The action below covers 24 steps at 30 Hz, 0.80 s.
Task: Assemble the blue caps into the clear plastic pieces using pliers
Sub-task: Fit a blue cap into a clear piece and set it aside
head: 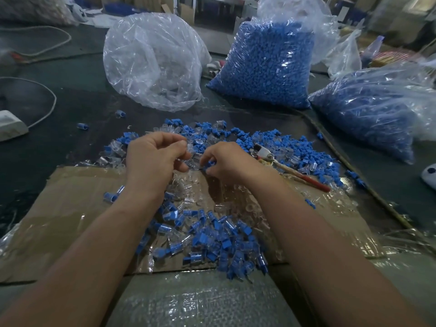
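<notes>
At the far left of the dark table (pixel 59 142) there is a white box (pixel 9 125) with a pale cord. More to the right, at the back, stands a clear bag (pixel 153 60) with a few transparent pieces at its bottom. In front of it a sheet of cardboard (pixel 70 208) lies flat on the table, and both forearms reach over it. The left hand (pixel 153 156) is held above the far edge of the cardboard with its fingers curled, and the fingertips pinch a clear plastic piece (pixel 191 154). Just beside it, the right hand (pixel 226 164) is also curled and pinches a blue cap (pixel 210 164) between thumb and forefinger. The cap is almost touching the clear piece, but I cannot tell if it is already inside. Below the two hands, on the cardboard, lies a heap of assembled pieces (pixel 212 237), clear with blue inside. Behind and to the right of the hands, a loose pile of caps and clear parts (pixel 304 149) is spread on the table. The pliers (pixel 286 168) lie on this pile, just right of the right hand, and no hand touches them; their red handle points to the lower right. At the back right stand two bags of blue caps (pixel 266 64), the second one (pixel 368 114) lying lower at the right edge.
</notes>
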Motion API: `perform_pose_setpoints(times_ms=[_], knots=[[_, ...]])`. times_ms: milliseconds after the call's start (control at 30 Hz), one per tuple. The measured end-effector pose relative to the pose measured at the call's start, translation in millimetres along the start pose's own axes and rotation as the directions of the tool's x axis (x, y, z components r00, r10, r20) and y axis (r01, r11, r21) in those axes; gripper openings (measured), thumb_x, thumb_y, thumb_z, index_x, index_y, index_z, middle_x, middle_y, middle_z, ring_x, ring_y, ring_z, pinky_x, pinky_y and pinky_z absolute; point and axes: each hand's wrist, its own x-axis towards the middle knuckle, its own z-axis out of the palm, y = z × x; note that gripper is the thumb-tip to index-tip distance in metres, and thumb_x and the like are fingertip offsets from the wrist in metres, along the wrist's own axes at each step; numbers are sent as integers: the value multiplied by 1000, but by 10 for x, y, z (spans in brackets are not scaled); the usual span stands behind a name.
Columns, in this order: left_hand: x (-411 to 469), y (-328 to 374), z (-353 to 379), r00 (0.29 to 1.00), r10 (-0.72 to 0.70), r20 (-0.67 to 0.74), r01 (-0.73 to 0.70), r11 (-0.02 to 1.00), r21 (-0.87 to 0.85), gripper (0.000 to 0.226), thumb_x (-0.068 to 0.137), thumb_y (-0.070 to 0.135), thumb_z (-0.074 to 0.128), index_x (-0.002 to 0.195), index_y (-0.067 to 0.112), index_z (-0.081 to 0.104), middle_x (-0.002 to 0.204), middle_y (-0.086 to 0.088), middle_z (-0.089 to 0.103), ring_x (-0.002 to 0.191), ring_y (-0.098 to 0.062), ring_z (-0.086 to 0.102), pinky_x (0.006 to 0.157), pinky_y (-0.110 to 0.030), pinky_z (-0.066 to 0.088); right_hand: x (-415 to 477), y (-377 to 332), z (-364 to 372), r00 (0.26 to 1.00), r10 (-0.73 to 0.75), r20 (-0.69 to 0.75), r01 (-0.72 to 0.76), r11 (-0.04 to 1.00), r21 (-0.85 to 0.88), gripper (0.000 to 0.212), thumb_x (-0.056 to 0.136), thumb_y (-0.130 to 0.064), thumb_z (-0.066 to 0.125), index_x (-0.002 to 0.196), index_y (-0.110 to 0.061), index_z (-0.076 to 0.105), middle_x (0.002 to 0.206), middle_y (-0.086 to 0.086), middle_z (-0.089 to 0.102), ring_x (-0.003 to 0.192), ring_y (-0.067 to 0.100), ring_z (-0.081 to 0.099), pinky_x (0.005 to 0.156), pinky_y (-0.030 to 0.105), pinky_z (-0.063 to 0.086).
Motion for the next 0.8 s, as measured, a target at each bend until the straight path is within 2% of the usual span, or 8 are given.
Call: perform_pose_setpoints(times_ms=[67,167,233,333,433,500,633,800], knots=[[-7,9,-6,1000,4,7,-4,1000,-1,15,86,2,58,77,13,62,68,-7,63,39,-2,53,36,-9,36,-20,45,-16,1000,20,-1,-19,999,29,26,83,-5,62,106,-18,66,105,-3,58,81,6,45,65,18,36],[-9,15,-8,1000,1,8,-1,1000,-3,15,86,3,59,76,14,62,67,-5,63,39,-2,53,36,-10,36,-83,133,-24,999,42,-19,-39,992,116,25,77,-7,70,98,-20,66,85,-14,49,72,-1,44,52,5,33],[-11,9,-6,1000,-2,11,2,1000,7,15,85,5,60,75,16,62,64,-3,64,39,-3,53,36,-11,36,-140,189,-11,998,61,-25,-56,983,176,23,75,-12,73,87,-28,62,77,-20,45,67,-5,44,49,4,32],[-10,-6,-1,999,-12,30,11,1000,17,17,85,6,60,73,18,62,56,3,64,39,-3,53,37,-11,36,-215,253,26,993,84,-86,-58,959,276,26,74,-17,75,72,-34,54,75,-22,49,68,-6,47,46,4,34],[-17,-29,12,997,-29,78,25,998,58,16,85,8,61,74,19,63,53,6,65,40,-3,54,36,-11,36,-264,274,60,983,110,-146,-52,934,353,24,75,-20,74,69,-34,55,74,-21,52,69,-6,48,51,6,33],[-20,-46,15,994,-21,103,12,996,90,14,85,8,61,75,17,64,54,5,65,42,-4,55,36,-11,36,-272,278,77,980,110,-166,-40,925,378,22,75,-20,74,69,-33,58,73,-20,54,68,-6,51,50,6,37],[-30,-60,34,989,15,145,-37,988,151,13,84,7,62,76,17,64,55,3,64,43,-5,57,37,-10,36,-279,279,87,977,112,-181,-39,929,369,21,74,-20,75,69,-33,59,72,-21,55,67,-6,52,50,2,39],[-30,-77,39,980,11,198,-46,984,174,16,85,6,62,74,18,64,55,3,65,43,-5,58,37,-11,38,-338,300,70,951,127,-282,42,850,525,18,72,-13,76,72,-27,65,79,-16,63,65,-1,61,59,10,50]])
